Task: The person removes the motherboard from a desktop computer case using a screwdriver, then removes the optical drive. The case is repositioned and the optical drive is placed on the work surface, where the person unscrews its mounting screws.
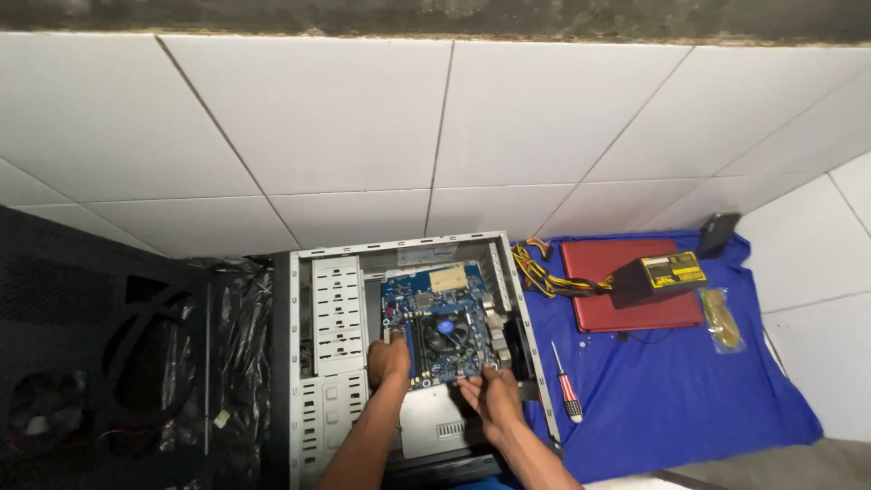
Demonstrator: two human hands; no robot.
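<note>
Head view: an open computer case [313, 363] lies at lower centre of the frame, a blue motherboard [442, 322] inside it. The left hand [388, 359] rests curled at the board's lower left edge; whether it clasps anything cannot be told. The right hand [494, 397] pinches the board's lower right corner. A red-handled screwdriver [567, 388] lies just right, on blue cloth [671, 390].

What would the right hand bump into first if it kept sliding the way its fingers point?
Most likely the blue motherboard: the right hand points up-left at its lower edge, with the black cooler fan just beyond. Depth is hard to judge.
</note>
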